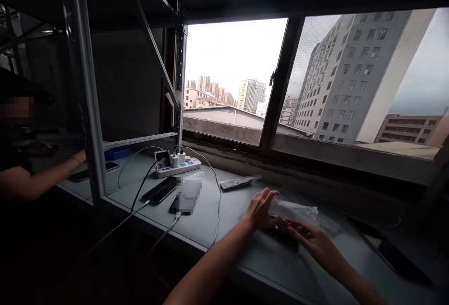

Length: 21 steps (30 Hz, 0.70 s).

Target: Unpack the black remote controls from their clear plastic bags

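A small dark object with several round spots is between my two hands, low over the desk; its kind cannot be made out. My left hand has its thumb against the left side of this object, while its other fingers arch up by a clear plastic bag. On the object's right side, my right hand pinches with thumb and fingers. The crumpled bag lies just behind both hands. Shadow hides the underside of the object.
Two phones, one dark and one partly blurred out, lie plugged in near a white power strip. A flat grey packet lies by the window. Rightward is a dark tablet-like slab. Past the metal shelf post, another person's arm reaches in.
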### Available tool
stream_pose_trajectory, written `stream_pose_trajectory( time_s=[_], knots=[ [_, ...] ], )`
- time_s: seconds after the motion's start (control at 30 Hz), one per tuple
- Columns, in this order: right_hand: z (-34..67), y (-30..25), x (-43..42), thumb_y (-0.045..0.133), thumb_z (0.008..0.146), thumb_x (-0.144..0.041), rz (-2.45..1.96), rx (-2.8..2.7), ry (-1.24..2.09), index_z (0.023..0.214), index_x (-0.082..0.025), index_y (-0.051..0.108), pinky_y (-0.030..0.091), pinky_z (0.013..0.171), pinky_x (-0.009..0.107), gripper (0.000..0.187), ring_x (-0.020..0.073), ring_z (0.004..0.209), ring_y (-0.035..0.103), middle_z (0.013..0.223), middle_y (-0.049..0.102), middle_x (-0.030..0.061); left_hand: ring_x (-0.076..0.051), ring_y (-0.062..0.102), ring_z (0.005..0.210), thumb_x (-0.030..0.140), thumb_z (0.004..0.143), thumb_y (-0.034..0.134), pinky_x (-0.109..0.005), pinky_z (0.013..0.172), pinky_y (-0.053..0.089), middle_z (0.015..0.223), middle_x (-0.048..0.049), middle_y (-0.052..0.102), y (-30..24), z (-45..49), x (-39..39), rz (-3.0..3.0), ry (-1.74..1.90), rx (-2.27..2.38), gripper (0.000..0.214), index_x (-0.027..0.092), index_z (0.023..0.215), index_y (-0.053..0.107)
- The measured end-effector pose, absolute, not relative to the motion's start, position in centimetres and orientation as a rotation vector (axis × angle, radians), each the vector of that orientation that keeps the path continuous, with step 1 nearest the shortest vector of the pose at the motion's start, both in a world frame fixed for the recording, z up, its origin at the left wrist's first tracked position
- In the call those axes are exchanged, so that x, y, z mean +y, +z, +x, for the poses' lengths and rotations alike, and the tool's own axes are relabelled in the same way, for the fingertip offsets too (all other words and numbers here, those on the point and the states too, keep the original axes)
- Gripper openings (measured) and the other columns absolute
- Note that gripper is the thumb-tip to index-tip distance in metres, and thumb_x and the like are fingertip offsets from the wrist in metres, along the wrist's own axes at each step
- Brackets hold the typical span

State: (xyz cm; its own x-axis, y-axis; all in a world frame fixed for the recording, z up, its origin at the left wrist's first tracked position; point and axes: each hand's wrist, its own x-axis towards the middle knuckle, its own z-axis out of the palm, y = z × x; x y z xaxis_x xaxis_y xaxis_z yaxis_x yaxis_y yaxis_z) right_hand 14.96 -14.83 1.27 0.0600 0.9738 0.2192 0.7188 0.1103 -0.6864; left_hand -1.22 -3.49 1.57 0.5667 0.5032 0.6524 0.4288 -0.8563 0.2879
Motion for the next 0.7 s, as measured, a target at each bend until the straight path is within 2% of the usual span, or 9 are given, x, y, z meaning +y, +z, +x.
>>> stream_pose_trajectory(
  time_s=[0.17,0.27,0.37,0.43,0.57,0.7],
  knots=[
    [12.1,2.9,-17.4,0.048,0.077,-0.056,-1.564,-1.615,0.580,0.114,-0.022,0.058,0.047,0.082,0.034,0.051,0.0241,0.100,0.056,0.110,0.061,0.0072,-0.023,0.051,0.094,0.032,0.063,0.065,-0.038,0.083,0.043,0.105,-0.0075,0.051,2.3,-1.0,-6.5,2.617,1.380,0.766,0.063,0.020,0.118,0.038],
    [9.8,3.7,-19.0,0.046,0.078,-0.056,-1.525,-1.617,0.573,0.101,-0.020,0.063,0.046,0.081,0.032,0.046,0.0227,0.094,0.058,0.100,0.064,0.0073,-0.025,0.049,0.099,0.031,0.067,0.061,-0.041,0.084,0.044,0.110,-0.0101,0.048,2.4,-2.2,-10.4,2.509,1.532,0.795,0.067,0.018,0.125,0.030],
    [7.4,3.9,-21.2,0.042,0.082,-0.054,-1.464,-1.624,0.574,0.088,-0.017,0.064,0.046,0.076,0.030,0.044,0.0205,0.084,0.059,0.085,0.065,0.0067,-0.023,0.049,0.101,0.029,0.078,0.049,-0.040,0.083,0.046,0.114,-0.0128,0.045,1.7,-4.3,-14.8,2.314,1.660,0.844,0.058,0.017,0.129,0.025],
    [5.9,3.7,-23.0,0.043,0.082,-0.053,-1.426,-1.619,0.589,0.083,-0.016,0.064,0.045,0.075,0.029,0.043,0.0203,0.082,0.058,0.082,0.065,0.0064,-0.022,0.050,0.100,0.031,0.083,0.044,-0.037,0.079,0.049,0.113,-0.0136,0.045,1.1,-5.8,-17.5,2.254,1.625,0.851,0.051,0.017,0.129,0.028],
    [3.9,2.1,-26.3,0.049,0.079,-0.051,-1.406,-1.525,0.722,0.080,-0.014,0.066,0.047,0.070,0.028,0.041,0.0199,0.076,0.058,0.079,0.064,0.0072,-0.022,0.053,0.094,0.025,0.080,0.046,-0.034,0.069,0.052,0.115,-0.0151,0.044,-0.8,-7.3,-21.8,2.260,1.474,0.962,0.051,0.018,0.129,0.035],
    [3.6,1.4,-28.8,0.052,0.076,-0.047,-1.414,-1.406,0.710,0.083,-0.016,0.068,0.047,0.075,0.029,0.035,0.0205,0.082,0.059,0.087,0.065,0.0081,-0.021,0.054,0.096,0.020,0.082,0.041,-0.032,0.076,0.050,0.112,-0.0130,0.051,-3.8,-8.1,-25.2,2.315,1.480,1.022,0.052,0.022,0.133,0.034]
  ],
)
